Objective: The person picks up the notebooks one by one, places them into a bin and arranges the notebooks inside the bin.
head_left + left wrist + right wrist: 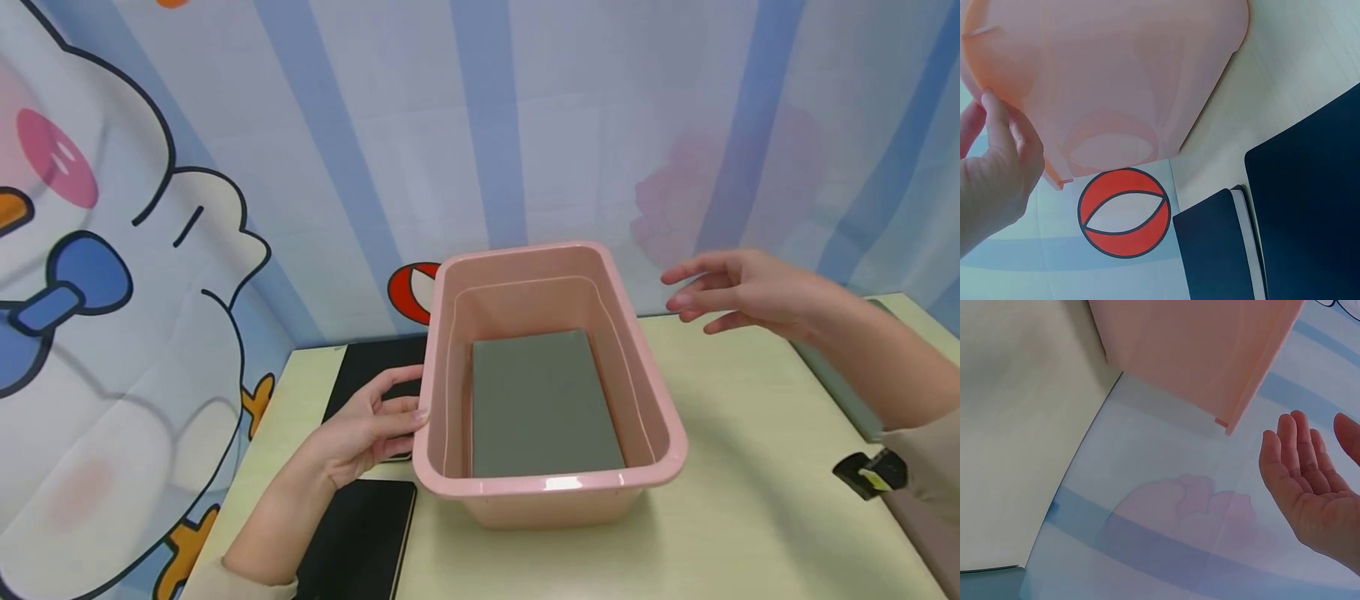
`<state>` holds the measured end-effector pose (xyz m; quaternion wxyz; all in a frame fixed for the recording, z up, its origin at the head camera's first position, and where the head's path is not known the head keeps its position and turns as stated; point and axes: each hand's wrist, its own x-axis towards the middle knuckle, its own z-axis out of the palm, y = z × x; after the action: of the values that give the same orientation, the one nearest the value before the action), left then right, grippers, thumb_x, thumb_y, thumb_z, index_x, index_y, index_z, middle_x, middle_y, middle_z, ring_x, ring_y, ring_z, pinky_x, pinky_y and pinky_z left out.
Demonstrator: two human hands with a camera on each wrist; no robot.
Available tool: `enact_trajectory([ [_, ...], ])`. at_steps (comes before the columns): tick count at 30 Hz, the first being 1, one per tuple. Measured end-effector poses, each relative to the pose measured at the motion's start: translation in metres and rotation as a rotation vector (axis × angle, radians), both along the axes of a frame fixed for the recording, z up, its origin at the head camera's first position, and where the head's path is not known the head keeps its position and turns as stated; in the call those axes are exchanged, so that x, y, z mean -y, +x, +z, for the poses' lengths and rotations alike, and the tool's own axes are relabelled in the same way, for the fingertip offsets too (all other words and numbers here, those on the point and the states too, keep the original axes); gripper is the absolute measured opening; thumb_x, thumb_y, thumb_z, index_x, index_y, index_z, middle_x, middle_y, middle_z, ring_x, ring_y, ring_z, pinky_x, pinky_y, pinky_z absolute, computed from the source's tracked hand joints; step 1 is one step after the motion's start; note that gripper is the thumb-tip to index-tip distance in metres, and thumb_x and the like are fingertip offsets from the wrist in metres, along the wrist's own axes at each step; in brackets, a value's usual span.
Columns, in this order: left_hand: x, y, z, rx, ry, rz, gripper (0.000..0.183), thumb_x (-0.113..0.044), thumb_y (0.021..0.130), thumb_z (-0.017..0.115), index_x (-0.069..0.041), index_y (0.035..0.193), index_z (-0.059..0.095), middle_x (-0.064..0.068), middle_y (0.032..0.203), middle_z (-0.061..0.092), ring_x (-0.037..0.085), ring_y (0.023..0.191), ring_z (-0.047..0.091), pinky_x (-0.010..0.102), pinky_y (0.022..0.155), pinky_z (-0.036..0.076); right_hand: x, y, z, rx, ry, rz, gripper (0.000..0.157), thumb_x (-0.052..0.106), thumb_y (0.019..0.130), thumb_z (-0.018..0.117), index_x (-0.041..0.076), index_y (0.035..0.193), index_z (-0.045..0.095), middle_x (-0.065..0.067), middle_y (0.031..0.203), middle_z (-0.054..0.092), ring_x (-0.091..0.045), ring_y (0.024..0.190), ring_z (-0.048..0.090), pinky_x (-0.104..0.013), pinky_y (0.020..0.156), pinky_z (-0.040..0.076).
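Note:
A pink plastic bin [551,504] stands on the table, with a flat grey-green book [542,404] lying in its bottom. My left hand [367,429] holds the bin's left rim, its thumb at the edge and its other fingers along the outer side. The same hand [997,156] shows at the rim in the left wrist view. To the right of the bin, apart from it, my right hand [738,292] is in the air with fingers loosely extended and nothing in them. Its palm and fingers [1300,456] face the camera in the right wrist view.
Two black notebooks lie left of the bin: a front one [367,542] and a back one [360,375] partly behind the left hand. At the right, a grey-green flat item [836,379] lies partly under the right forearm. A printed cloth [570,125] hangs behind the table.

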<state>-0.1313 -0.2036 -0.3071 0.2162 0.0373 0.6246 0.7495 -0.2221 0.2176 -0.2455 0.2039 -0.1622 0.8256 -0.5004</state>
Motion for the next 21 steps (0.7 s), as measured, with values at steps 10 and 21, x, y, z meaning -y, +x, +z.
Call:
enact_trajectory([
  [10, 0.001, 0.001, -0.002, -0.006, -0.001, 0.010, 0.063, 0.006, 0.087, 0.058, -0.001, 0.140, 0.025, 0.011, 0.104, 0.063, 0.020, 0.090, 0.066, 0.033, 0.079, 0.054, -0.024, 0.001, -0.016, 0.002, 0.004, -0.017, 0.050, 0.015, 0.093, 0.058, 0.001, 0.136, 0.036, 0.004, 0.110, 0.063, -0.010, 0.098, 0.060, -0.031, 0.080, 0.054],
  [21, -0.001, -0.002, -0.002, -0.008, 0.000, 0.003, 0.064, 0.005, 0.087, 0.059, -0.001, 0.140, 0.025, 0.011, 0.105, 0.063, 0.020, 0.090, 0.066, 0.032, 0.078, 0.054, -0.048, 0.002, -0.032, 0.018, -0.007, -0.043, 0.038, 0.010, 0.094, 0.055, 0.013, 0.130, 0.043, 0.008, 0.108, 0.063, -0.007, 0.098, 0.060, -0.029, 0.079, 0.054],
])
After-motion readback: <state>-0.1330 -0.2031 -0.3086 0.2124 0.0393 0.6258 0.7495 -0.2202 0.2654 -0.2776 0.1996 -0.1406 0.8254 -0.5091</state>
